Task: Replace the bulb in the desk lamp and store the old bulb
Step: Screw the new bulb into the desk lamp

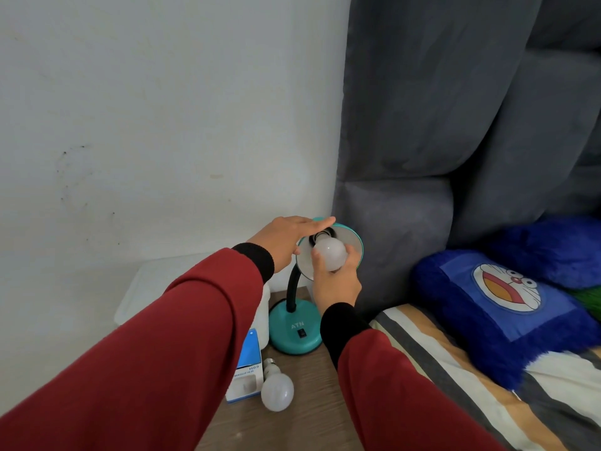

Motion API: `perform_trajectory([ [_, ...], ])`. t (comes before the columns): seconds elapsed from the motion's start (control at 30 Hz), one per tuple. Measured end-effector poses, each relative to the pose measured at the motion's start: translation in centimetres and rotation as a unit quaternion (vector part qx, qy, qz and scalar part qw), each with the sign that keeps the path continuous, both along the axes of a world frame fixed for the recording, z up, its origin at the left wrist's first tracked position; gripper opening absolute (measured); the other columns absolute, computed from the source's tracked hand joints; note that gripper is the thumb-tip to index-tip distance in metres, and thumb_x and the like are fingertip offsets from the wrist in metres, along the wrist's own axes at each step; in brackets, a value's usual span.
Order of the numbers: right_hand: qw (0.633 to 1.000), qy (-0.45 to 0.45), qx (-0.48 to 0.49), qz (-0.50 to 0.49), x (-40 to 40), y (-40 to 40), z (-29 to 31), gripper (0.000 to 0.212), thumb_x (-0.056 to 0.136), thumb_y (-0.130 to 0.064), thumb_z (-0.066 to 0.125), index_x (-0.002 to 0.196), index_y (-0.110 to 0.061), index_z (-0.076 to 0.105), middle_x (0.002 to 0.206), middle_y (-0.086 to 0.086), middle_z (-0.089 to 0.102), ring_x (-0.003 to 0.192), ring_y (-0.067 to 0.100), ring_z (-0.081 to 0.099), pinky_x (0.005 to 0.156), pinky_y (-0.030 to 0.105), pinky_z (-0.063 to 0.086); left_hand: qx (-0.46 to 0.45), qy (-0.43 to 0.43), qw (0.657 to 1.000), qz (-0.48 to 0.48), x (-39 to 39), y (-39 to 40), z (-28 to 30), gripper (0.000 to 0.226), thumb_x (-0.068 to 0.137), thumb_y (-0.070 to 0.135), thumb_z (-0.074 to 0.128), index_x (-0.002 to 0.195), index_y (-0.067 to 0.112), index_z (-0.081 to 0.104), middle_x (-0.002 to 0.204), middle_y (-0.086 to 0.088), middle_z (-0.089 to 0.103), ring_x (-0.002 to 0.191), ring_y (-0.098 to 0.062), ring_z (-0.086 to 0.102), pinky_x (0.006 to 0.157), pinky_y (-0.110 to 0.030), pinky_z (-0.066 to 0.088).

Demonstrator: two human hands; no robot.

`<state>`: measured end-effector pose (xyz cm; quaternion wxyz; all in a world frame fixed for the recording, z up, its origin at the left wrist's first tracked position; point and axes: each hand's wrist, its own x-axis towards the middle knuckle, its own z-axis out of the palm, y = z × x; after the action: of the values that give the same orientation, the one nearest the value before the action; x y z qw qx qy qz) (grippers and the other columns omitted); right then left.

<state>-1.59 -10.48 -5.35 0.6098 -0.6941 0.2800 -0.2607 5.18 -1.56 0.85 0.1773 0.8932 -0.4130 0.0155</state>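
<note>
A teal desk lamp with a round base (294, 330) and a black gooseneck stands on the wooden bedside table (309, 402). Its shade (353, 242) tilts toward me. My left hand (286, 239) rests flat on the top edge of the shade. My right hand (336, 278) grips a white bulb (330, 252) that sits at the socket inside the shade. A second white bulb (276, 387) lies loose on the table in front of the base, screw cap pointing away from me. A blue and white bulb box (247, 369) stands beside it.
A white container (263, 307) stands left of the lamp, mostly behind my left sleeve. A grey padded headboard (422, 157) rises behind the lamp. To the right is a bed with a striped sheet (455, 369) and a blue cartoon pillow (500, 307).
</note>
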Motion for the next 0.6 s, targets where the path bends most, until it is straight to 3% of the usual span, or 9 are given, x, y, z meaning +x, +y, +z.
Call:
perform_trajectory([
  [0.07, 1.000, 0.018, -0.006, -0.008, 0.19, -0.04, 0.02, 0.065, 0.087, -0.040, 0.061, 0.141, -0.019, 0.031, 0.134, 0.017, 0.051, 0.117, 0.029, 0.053, 0.094, 0.031, 0.044, -0.006, 0.009, 1.000, 0.000, -0.02, -0.03, -0.01, 0.091, 0.082, -0.025, 0.039, 0.147, 0.037, 0.023, 0.147, -0.002, 0.041, 0.130, -0.018, 0.044, 0.107, -0.026, 0.042],
  [0.13, 0.999, 0.012, -0.047, -0.001, 0.07, 0.01, 0.26, 0.074, 0.083, -0.031, 0.067, 0.144, -0.021, 0.026, 0.140, 0.016, 0.041, 0.125, 0.030, 0.046, 0.098, 0.032, 0.040, -0.010, 0.013, 1.000, -0.004, -0.08, -0.10, -0.09, 0.091, 0.082, -0.026, 0.038, 0.147, 0.036, 0.024, 0.146, -0.002, 0.041, 0.128, -0.018, 0.045, 0.106, -0.027, 0.044],
  [0.2, 0.997, 0.009, -0.077, 0.013, 0.01, 0.11, 0.26, 0.071, 0.083, -0.023, 0.067, 0.143, -0.025, 0.029, 0.138, 0.015, 0.039, 0.122, 0.029, 0.046, 0.095, 0.030, 0.040, -0.009, 0.009, 1.000, -0.005, -0.05, -0.13, -0.18, 0.091, 0.081, -0.026, 0.038, 0.147, 0.036, 0.024, 0.146, -0.002, 0.041, 0.127, -0.019, 0.046, 0.106, -0.027, 0.044],
  [0.3, 1.000, 0.014, -0.020, 0.008, 0.19, 0.06, 0.05, 0.055, 0.089, -0.039, 0.058, 0.136, -0.023, 0.036, 0.128, 0.018, 0.053, 0.112, 0.030, 0.055, 0.086, 0.030, 0.045, -0.006, 0.004, 1.000, -0.004, 0.04, -0.08, -0.22, 0.090, 0.082, -0.025, 0.040, 0.147, 0.036, 0.024, 0.145, -0.002, 0.042, 0.128, -0.018, 0.045, 0.107, -0.027, 0.042],
  [0.4, 1.000, 0.029, 0.004, 0.011, 0.40, 0.02, 0.17, 0.065, 0.088, -0.049, 0.054, 0.140, -0.016, 0.033, 0.133, 0.018, 0.052, 0.118, 0.032, 0.053, 0.092, 0.032, 0.044, -0.009, 0.001, 1.000, -0.001, 0.01, -0.04, -0.27, 0.089, 0.083, -0.024, 0.041, 0.147, 0.036, 0.025, 0.146, -0.002, 0.042, 0.131, -0.018, 0.043, 0.108, -0.026, 0.041],
  [0.5, 0.998, 0.019, -0.052, 0.011, 0.09, 0.11, 0.43, 0.074, 0.084, -0.032, 0.067, 0.145, -0.020, 0.026, 0.142, 0.018, 0.038, 0.127, 0.031, 0.043, 0.101, 0.033, 0.038, -0.012, 0.003, 1.000, -0.002, -0.13, -0.12, -0.22, 0.090, 0.082, -0.026, 0.040, 0.147, 0.035, 0.025, 0.146, -0.002, 0.042, 0.129, -0.018, 0.044, 0.106, -0.026, 0.043],
  [0.6, 0.999, 0.008, -0.047, 0.006, 0.14, 0.01, 0.05, 0.059, 0.086, -0.032, 0.063, 0.137, -0.023, 0.035, 0.132, 0.017, 0.049, 0.116, 0.030, 0.052, 0.091, 0.031, 0.044, -0.007, -0.004, 1.000, -0.001, -0.12, -0.14, -0.23, 0.090, 0.082, -0.025, 0.040, 0.147, 0.035, 0.024, 0.145, -0.002, 0.043, 0.126, -0.018, 0.047, 0.106, -0.027, 0.043],
])
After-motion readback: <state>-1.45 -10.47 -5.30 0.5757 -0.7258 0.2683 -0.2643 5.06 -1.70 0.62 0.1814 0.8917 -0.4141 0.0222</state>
